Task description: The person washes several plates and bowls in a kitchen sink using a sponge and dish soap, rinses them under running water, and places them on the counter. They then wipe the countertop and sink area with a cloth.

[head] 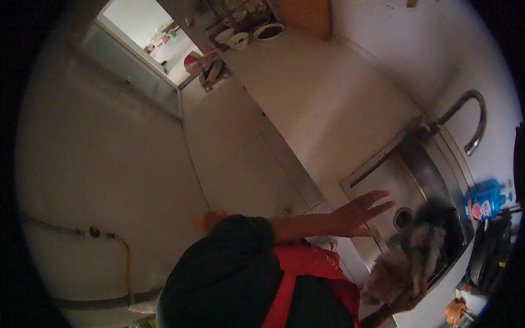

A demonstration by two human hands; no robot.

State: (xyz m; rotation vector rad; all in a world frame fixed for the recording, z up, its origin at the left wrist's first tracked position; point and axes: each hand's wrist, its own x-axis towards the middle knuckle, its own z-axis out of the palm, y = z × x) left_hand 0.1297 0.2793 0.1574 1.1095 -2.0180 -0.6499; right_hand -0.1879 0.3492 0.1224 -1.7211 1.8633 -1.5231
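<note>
My left hand [361,213] is spread over the near rim of the stainless steel sink [385,188], its fingers apart with nothing in them. Below and to the right, my right hand [406,301] grips a greyish-pink cloth [387,274] at the sink's front corner. A blurred grey, cloth-like bundle [426,246] hangs beside it over the basin, and I cannot tell whether it is part of the same cloth. Near the middle of the basin floor is the round drain [403,218]. A red apron [307,262] covers my front over dark clothing.
A curved metal faucet [471,106] rises behind the sink. Beside it stands a blue pump bottle [484,201]. Along the pale countertop [295,90], several bowls [238,41] sit at the far end. A yellow hose [126,262] runs down the left wall; an open doorway [172,53] lies beyond.
</note>
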